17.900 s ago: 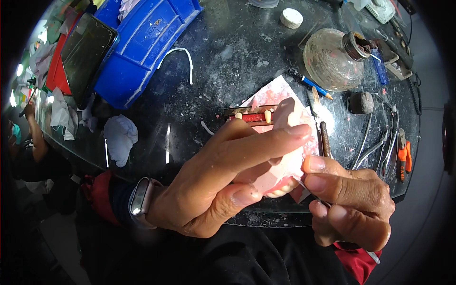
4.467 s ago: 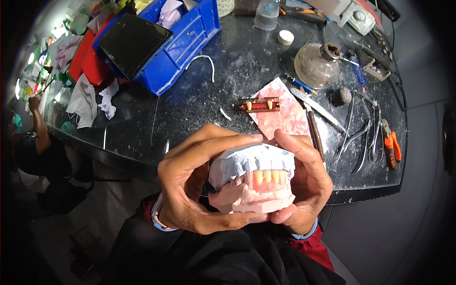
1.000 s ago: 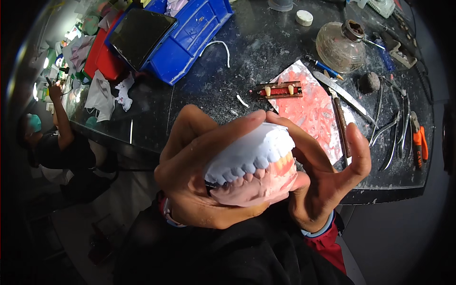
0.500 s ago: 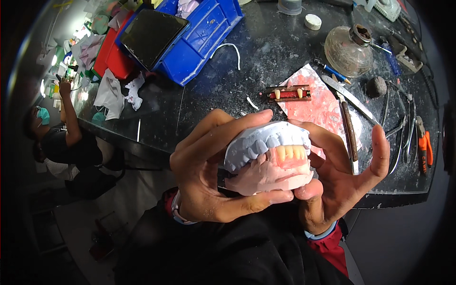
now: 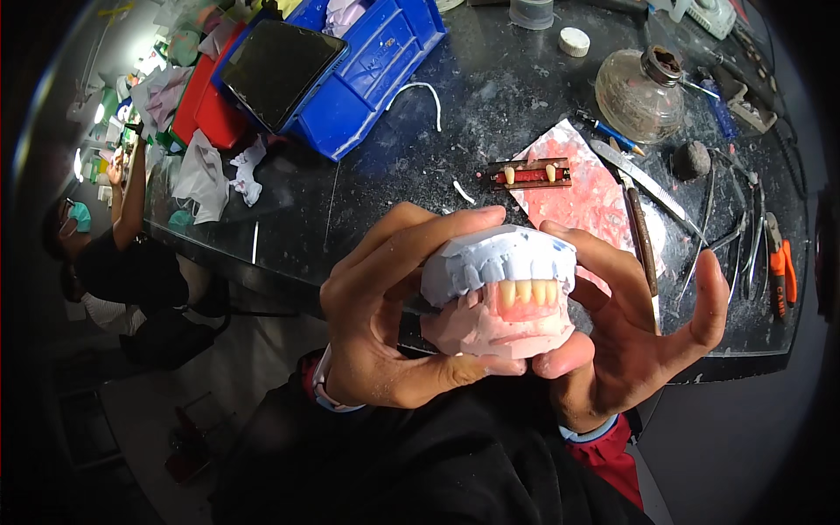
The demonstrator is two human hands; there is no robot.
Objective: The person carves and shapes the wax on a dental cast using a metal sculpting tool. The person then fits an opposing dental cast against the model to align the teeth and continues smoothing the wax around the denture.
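Above the black-clad lap: a bluish-white cast is sitting on top of a pink cast, and a row of cream teeth is facing the camera at the front, between the two.
Left hand: it is grasping the stacked casts from the left, the index finger lying over the bluish-white top and the thumb pressing under the pink base.
Right hand: it is grasping the same stack from the right, one fingertip touching the top edge and the thumb bracing below, while another finger is standing out, bent, away from the casts.
Pink-smeared sheet: it is lying on the dark bench beyond the hands, and a red strip bearing two cream teeth is overlapping its left side.
Right of the sheet: a silver knife and a brown-handled tool are lying close by, and orange-handled cutters are resting farther right.
Far side: a round glass bottle is standing near a blue pencil.
Left side: a dark tablet is leaning on a blue bin, and a co-worker is raising an arm.
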